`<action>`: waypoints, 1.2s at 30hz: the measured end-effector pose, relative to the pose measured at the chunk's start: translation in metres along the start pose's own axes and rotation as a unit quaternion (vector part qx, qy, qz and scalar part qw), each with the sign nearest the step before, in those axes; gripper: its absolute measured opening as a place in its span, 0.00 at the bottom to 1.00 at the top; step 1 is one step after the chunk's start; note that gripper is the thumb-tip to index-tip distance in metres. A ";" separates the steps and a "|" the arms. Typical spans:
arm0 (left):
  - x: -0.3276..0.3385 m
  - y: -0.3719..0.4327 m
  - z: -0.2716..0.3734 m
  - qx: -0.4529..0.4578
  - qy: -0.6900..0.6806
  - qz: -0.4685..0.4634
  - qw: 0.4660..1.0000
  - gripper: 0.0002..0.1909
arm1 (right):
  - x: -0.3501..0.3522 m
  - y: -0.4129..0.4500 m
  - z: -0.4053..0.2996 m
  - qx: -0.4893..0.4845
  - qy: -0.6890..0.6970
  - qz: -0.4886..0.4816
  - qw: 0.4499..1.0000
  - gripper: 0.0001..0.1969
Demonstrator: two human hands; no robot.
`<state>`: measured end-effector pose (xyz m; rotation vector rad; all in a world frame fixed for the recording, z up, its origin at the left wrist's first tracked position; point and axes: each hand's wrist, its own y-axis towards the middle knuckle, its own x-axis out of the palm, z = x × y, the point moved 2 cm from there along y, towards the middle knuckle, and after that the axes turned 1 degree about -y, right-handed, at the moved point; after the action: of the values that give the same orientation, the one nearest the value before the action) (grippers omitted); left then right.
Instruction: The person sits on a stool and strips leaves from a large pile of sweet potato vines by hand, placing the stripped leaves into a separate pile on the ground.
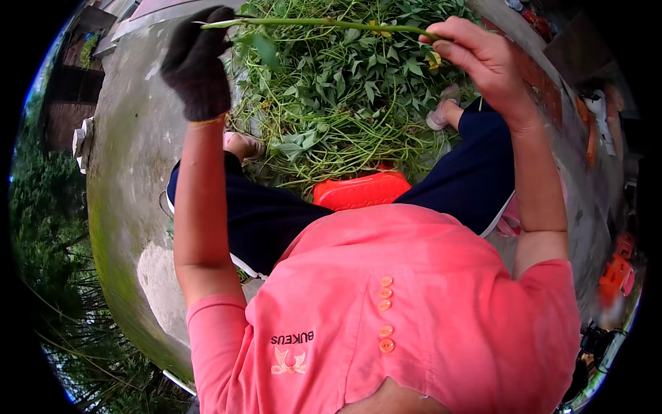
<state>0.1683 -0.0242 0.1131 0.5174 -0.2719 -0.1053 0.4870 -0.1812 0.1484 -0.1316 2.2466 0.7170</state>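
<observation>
A long green vine stem [310, 22] is stretched almost level between my two hands. My left hand [199, 62], in a dark knitted glove, grips the stem near its pale end. My right hand [478, 62] is bare and pinches the other end between thumb and fingers. A blurred green leaf [265, 50] hangs just below the stem, near the glove. Beneath and beyond both hands spreads a large heap of leafy green vines [357, 77], with bare stems [351, 137] tangled along its near side.
A red moulded plastic object [362, 190], its kind unclear, sits between my legs at the heap's near edge. My feet in pink shoes [438, 115] flank the vines. Concrete ground [139, 171] extends left, towards trees [46, 222]. Orange objects [616, 271] lie far right.
</observation>
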 end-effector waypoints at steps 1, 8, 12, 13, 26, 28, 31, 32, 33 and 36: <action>-0.007 0.003 0.009 0.078 0.063 -0.023 0.995 0.09 | 0.011 -0.008 0.013 0.026 -0.031 0.016 0.999 0.09; -0.038 -0.078 -0.052 -0.150 0.586 -0.421 0.676 0.08 | 0.097 -0.073 0.066 0.216 -0.218 -0.327 0.894 0.07; -0.126 -0.211 -0.176 -0.214 0.407 -0.716 0.526 0.23 | 0.187 -0.140 0.104 0.205 -0.113 -0.549 0.802 0.09; -0.082 -0.212 -0.171 -0.303 0.427 -0.759 0.387 0.27 | 0.196 -0.165 0.109 0.238 -0.096 -0.585 0.769 0.09; -0.162 -0.146 -0.247 -0.691 0.138 -0.172 0.689 0.26 | 0.230 -0.199 0.152 0.212 -0.270 -0.705 0.620 0.13; -0.150 -0.135 -0.244 -0.734 0.086 0.022 0.673 0.34 | 0.235 -0.188 0.140 0.187 -0.216 -0.639 0.714 0.12; -0.136 -0.118 -0.249 -0.724 0.107 0.108 0.673 0.39 | 0.252 -0.171 0.112 0.127 -0.178 -0.546 0.809 0.10; -0.136 -0.120 -0.249 -0.709 0.110 0.096 0.690 0.40 | 0.261 -0.176 0.115 0.127 -0.169 -0.587 0.781 0.11; -0.135 -0.123 -0.256 -0.693 0.110 0.083 0.707 0.41 | 0.260 -0.180 0.118 0.126 -0.173 -0.588 0.780 0.11; -0.135 -0.128 -0.280 -0.704 0.002 0.174 0.688 0.39 | 0.241 -0.190 0.146 0.226 -0.229 -0.700 0.638 0.14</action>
<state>0.1141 0.0204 -0.2160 -1.0997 -0.2073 0.0784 0.4678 -0.2327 -0.1867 -1.1311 1.1378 -0.6210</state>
